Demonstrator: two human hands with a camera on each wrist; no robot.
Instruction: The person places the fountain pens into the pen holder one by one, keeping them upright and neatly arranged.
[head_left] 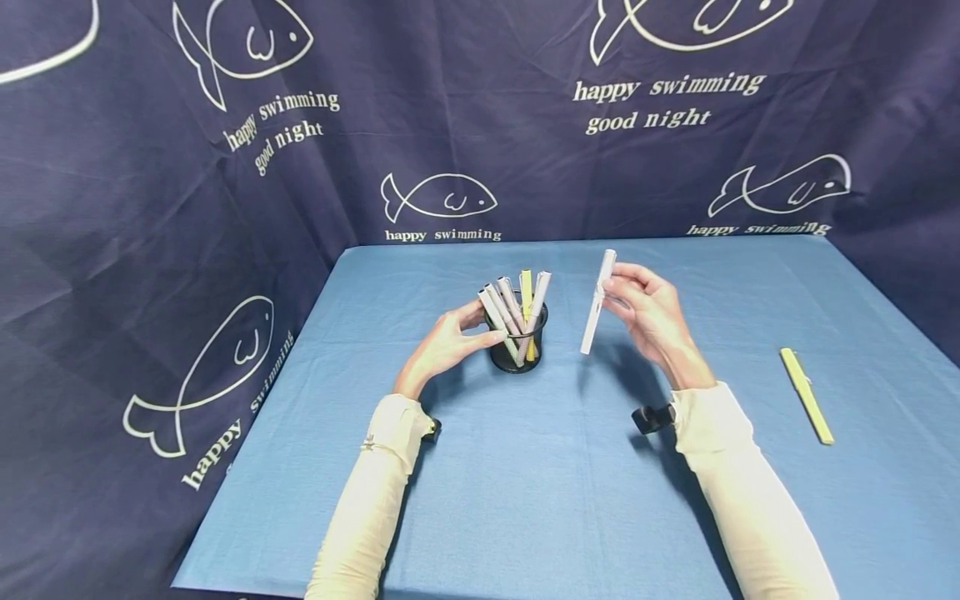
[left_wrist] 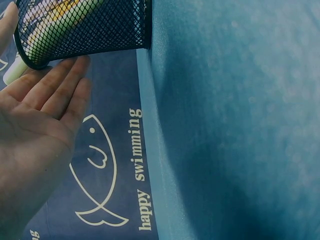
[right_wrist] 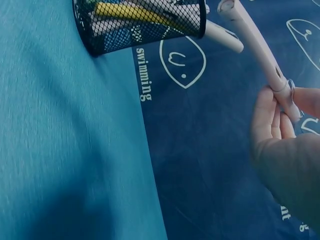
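A black mesh pen holder point(head_left: 498, 357) stands upright on the table with several pens in it, among them a yellow pen point(head_left: 526, 287) and pale ones. My left hand point(head_left: 450, 340) holds the holder from its left side, thumb at the front of the rim and fingers behind. In the left wrist view the fingers lie nearly straight along the mesh wall point(left_wrist: 112, 30). To the right of the holder, my right hand point(head_left: 654, 315) pinches a white pen point(head_left: 597, 307) between thumb and fingers. The pen is raised above the table and slightly tilted, its lower end toward the holder.
A yellow-green pen point(head_left: 806, 396) lies on the blue tablecloth point(head_left: 540, 500) at the far right. Dark blue curtains point(head_left: 450, 108) printed with white fish and lettering hang behind the table and at its sides. Each wrist carries a small black camera.
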